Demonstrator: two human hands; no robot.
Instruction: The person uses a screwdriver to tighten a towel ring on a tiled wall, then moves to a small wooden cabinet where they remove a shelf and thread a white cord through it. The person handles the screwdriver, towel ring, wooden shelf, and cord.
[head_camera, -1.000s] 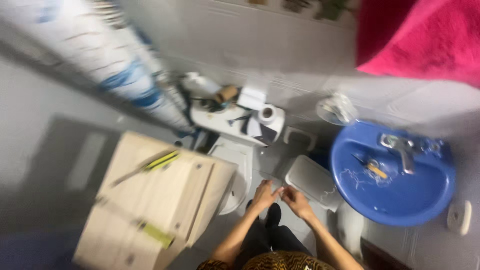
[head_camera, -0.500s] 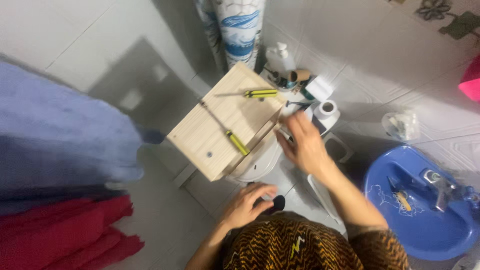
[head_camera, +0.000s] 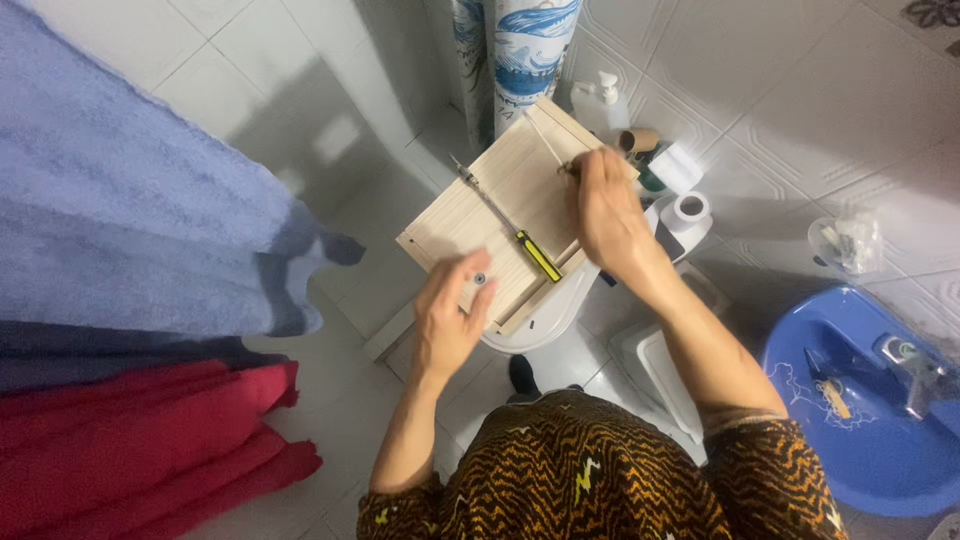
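— What are you working on?

— A pale wooden panel (head_camera: 500, 215), flat and rectangular, with a fine straight grain and a raised strip along its near edge. It lies tilted across the white toilet (head_camera: 545, 310), its far corner pointing toward the wall.

— And your hands?

— My left hand (head_camera: 450, 320) hovers over the panel's near corner, fingers curled around a small round metal piece (head_camera: 480, 278) pinched at the fingertips. My right hand (head_camera: 605, 215) sits at the far right edge, closed on something thin and dark; it is too small for me to tell what.

— Anything else on the wood?

— 1 screwdriver (head_camera: 515, 228) with a yellow and black handle lies diagonally across the middle, its slim metal shaft pointing to the far left edge.

— What crowds you?

— Just beyond the far corner stand a white pump bottle (head_camera: 603, 100), a cardboard tube (head_camera: 640, 140) and a roll of toilet paper (head_camera: 688, 212), close to my right wrist. A rolled curtain (head_camera: 520, 50) printed in blue hangs behind the panel. At my left hang a soft blue towel (head_camera: 130, 200) and a red one (head_camera: 140, 440). At my right is a glossy blue basin (head_camera: 860, 440). White tiles cover the wall and floor.
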